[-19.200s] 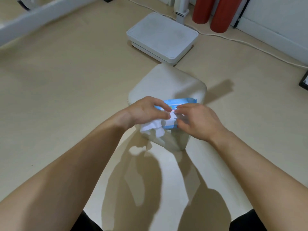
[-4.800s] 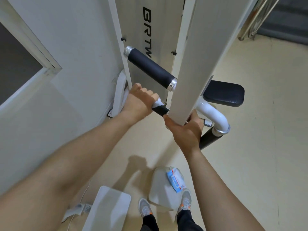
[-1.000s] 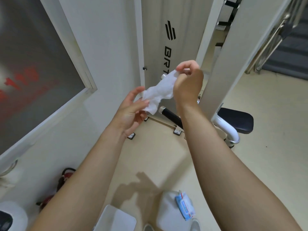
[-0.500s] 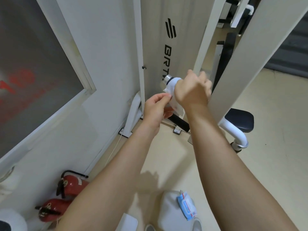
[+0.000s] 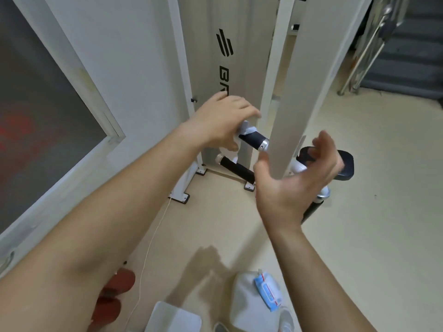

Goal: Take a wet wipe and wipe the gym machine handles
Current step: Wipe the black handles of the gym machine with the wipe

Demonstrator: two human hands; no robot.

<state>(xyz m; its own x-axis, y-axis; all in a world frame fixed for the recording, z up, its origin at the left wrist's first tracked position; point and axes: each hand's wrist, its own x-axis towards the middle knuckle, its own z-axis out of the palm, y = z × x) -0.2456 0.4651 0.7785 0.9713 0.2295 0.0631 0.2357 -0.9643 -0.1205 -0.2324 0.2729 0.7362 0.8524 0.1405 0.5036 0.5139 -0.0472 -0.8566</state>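
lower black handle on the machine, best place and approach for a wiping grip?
Grip the lower handle mid-length on its black sleeve, probably from above and the near side, fingers wrapping round it. It is a slim round bar slanting down to the right; its chrome cap end is exposed, its right end hidden behind the right hand. The left hand holds the wipe on the upper handle.

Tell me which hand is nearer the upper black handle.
Left. The left hand is closed around the upper black handle, pressing the wet wipe onto it. The right hand hangs open and empty, below and to the right, apart from it.
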